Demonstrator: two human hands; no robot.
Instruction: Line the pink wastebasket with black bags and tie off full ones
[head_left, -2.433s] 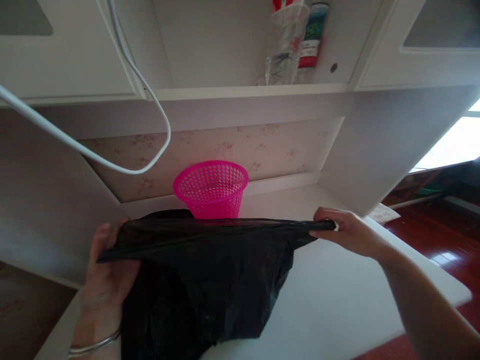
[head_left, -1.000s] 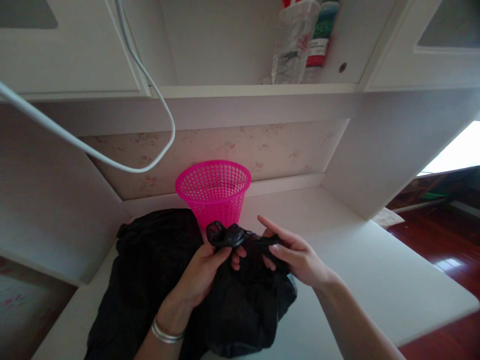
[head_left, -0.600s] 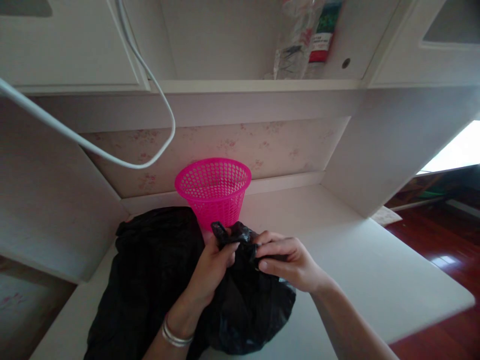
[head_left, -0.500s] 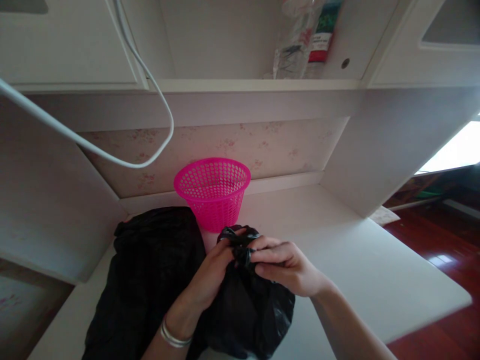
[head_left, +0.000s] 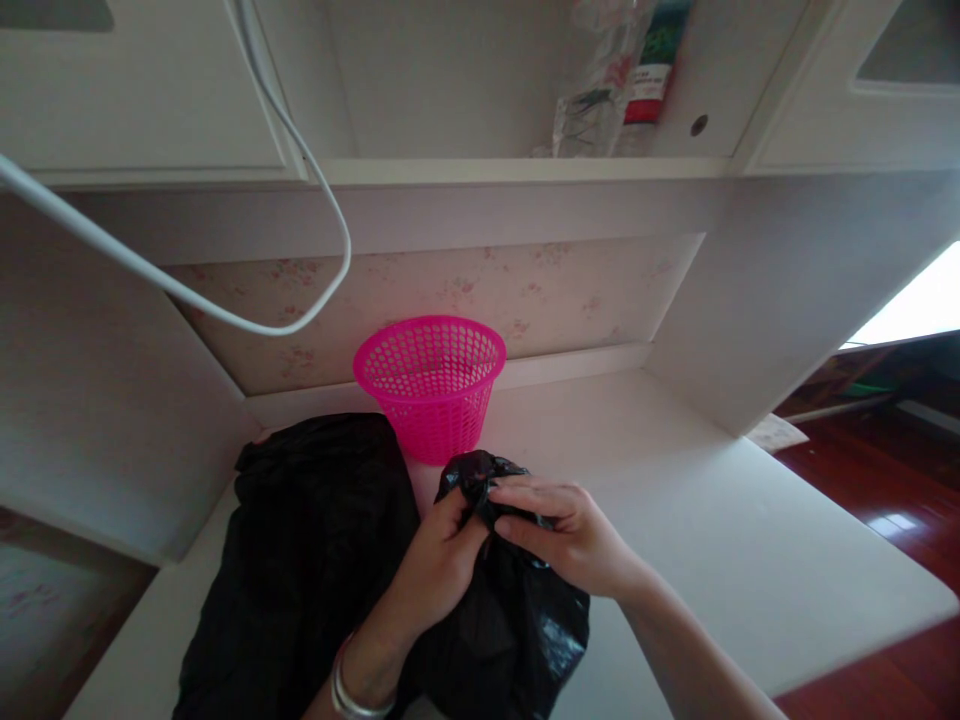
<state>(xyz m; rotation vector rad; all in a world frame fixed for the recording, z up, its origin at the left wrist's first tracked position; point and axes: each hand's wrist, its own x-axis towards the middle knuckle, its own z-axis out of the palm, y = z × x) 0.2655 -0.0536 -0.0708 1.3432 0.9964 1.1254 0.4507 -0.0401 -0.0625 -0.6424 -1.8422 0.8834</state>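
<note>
Just below the pink perforated plastic basket (head_left: 430, 385), left hand (head_left: 439, 565) and right hand (head_left: 568, 535) both pinching the gathered neck of the crumpled black plastic bag (head_left: 495, 610) on the white desktop (head_left: 675, 500); probably mid-knot, next needing a firm pull apart.

Both hands pinched the bunched top of a black plastic bag (head_left: 510, 620) on the white desk (head_left: 697, 510). The left hand (head_left: 439, 570) gripped it from the left, the right hand (head_left: 566, 535) from the right, fingertips nearly touching. Just beyond the fingers stood a pink mesh basket (head_left: 431, 385); left of them lay a second black bag (head_left: 300, 560).
</note>
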